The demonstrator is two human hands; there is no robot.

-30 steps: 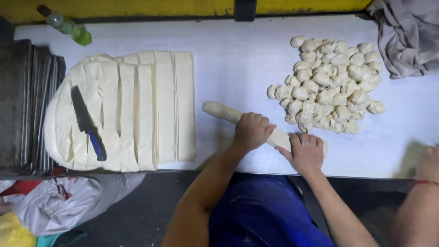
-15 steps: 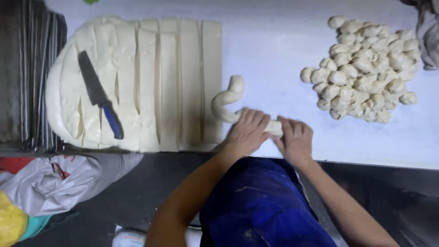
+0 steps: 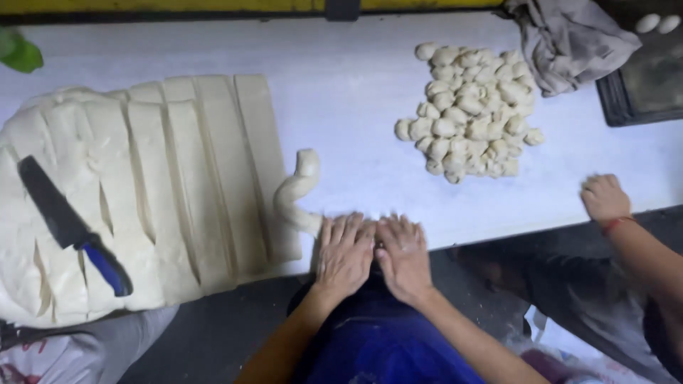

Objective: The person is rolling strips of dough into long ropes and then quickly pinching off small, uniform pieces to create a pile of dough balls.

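Observation:
My left hand [image 3: 343, 252] and my right hand [image 3: 403, 254] lie side by side, palms down, at the near edge of the white table [image 3: 356, 92]. Both press flat on a rope of dough [image 3: 295, 190], which curls out to the left of my left hand and bends up toward the far side. Most of the rope under my palms is hidden. Left of it lies a large slab of dough cut into long strips [image 3: 178, 185]. A knife with a blue handle [image 3: 71, 227] rests on that slab.
A heap of several small dough pieces [image 3: 469, 107] sits at the right middle. A grey cloth [image 3: 569, 39] and a dark tray [image 3: 640, 85] are at the far right. Another person's hand [image 3: 605, 199] rests on the table edge at right. A green bottle [image 3: 21, 53] is at the far left.
The camera view shifted. My hands have drawn together over the dough rope near the table edge. The rope's free end, straight one second ago, now curls up to the left.

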